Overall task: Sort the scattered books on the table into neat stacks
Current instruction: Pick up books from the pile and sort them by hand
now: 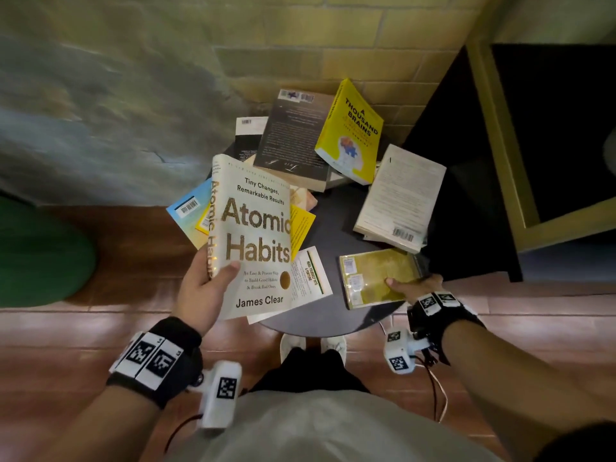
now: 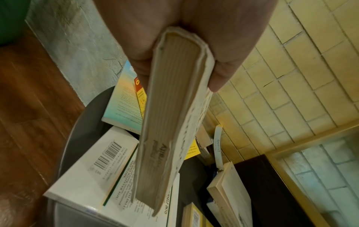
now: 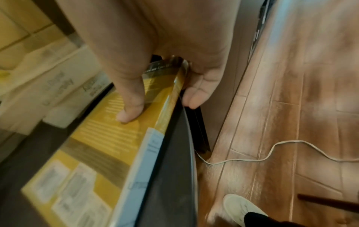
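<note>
My left hand grips the cream "Atomic Habits" book by its spine, thumb on the cover, lifted above the round dark table. The left wrist view shows that book's page edge pinched between thumb and fingers. My right hand pinches a gold plastic-wrapped book at the table's near right edge, thumb on top, fingers underneath. Other books lie scattered: a yellow "A Thousand Brains", a dark one, a white one, a blue one.
A white book with a green stripe lies under the lifted book. A brick wall backs the table. Dark furniture stands close on the right. A white cable trails over the wooden floor. My shoes are beneath the table's edge.
</note>
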Demonstrator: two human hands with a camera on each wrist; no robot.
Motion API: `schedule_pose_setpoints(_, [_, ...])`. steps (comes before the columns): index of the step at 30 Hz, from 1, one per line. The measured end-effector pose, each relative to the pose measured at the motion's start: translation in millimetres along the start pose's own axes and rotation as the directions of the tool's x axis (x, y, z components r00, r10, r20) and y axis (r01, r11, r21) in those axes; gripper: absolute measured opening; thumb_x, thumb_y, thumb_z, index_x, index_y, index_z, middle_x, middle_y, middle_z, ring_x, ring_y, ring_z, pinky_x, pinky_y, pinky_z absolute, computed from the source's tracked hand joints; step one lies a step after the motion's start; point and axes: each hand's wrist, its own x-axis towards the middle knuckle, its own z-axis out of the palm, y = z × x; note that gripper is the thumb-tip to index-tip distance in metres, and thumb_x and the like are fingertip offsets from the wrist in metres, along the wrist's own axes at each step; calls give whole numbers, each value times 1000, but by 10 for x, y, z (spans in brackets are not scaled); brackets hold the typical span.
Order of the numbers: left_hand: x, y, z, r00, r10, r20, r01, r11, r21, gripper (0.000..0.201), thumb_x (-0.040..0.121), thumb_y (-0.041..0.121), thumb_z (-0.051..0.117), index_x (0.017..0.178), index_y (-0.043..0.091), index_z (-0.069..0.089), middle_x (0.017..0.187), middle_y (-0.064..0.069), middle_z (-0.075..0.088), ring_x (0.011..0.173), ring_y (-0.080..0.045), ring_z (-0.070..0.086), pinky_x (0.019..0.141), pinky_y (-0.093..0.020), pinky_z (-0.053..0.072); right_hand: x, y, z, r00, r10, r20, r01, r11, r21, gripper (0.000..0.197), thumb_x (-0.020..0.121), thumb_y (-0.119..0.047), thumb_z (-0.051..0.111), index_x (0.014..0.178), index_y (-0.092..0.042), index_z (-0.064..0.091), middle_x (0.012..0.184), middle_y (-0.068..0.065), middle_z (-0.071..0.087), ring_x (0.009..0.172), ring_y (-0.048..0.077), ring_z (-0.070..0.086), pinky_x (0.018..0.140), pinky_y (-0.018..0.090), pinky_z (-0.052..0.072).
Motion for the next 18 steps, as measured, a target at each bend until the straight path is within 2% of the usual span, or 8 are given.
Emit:
schedule_pose_setpoints(2, [-5,16,8,1000,8,1,-8,1000,-8,33,95,13,58,125,26,56,118,3,69,109,-19,65,95,-43,51,22,96,-41,999,-3,43,-3,991,137,110,35,-56,89,121,-8,38,117,18,60,96,38,66,82,52,56])
schedule_pose_setpoints(3, [-11,30,17,1000,16,1,-16,1000,-12,32,95,12,57,124,27,56,116,4,69,107,-17,65,93,-41,51,31,132,-56,998,-17,58,3,971,239,104,35,-53,90,115,-7,42,109,16,62,86,35,68,72,50,59])
schedule_pose_setpoints(7, [-28,74,34,1000,21,2,-21,999,-42,30,96,10,56,122,26,56,111,8,68,101,-12,65,83,-32,51,-218,71,-213,975,-84,207,-45,834,550,38,74,-21,81,99,-6,56,88,13,67,60,19,65,44,24,55])
schedule_pose_setpoints(9, [-42,83,3,1000,15,-8,-16,998,-53,29,96,10,56,121,26,58,111,6,69,100,-14,66,84,-34,52,-339,19,-304,943,-150,298,-58,808,587,27,82,-14,72,101,-6,56,70,11,64,44,14,60,37,18,46])
schedule_pose_setpoints(11, [-65,80,-53,999,6,-36,-8,998,-61,27,96,10,56,116,28,60,109,5,70,99,-16,67,86,-38,53,-498,-67,-396,899,-260,351,-8,793,609,25,87,-10,66,108,-5,55,67,10,59,39,12,57,36,17,43])
schedule_pose_setpoints(13, [-97,82,-140,997,8,-73,-14,997,-81,27,95,9,56,112,30,61,106,5,71,97,-16,67,81,-37,54,-684,-230,-491,845,-397,358,90,765,638,23,89,-9,63,112,-8,58,70,6,62,48,11,62,41,19,47])
schedule_pose_setpoints(16, [-151,85,-278,993,3,-118,-17,992,-124,29,96,8,54,120,24,60,107,5,70,97,-17,67,73,-31,52,-946,-692,-615,778,-560,285,267,705,657,10,92,-11,58,102,-15,58,81,3,63,61,9,64,52,20,55])
schedule_pose_setpoints(18, [-186,90,-351,989,0,-147,-23,988,-155,31,97,6,52,124,22,57,105,6,69,95,-15,66,69,-29,51,-1042,-1070,-609,755,-611,237,290,636,715,6,95,-9,52,97,-14,54,90,7,62,69,14,66,58,22,59])
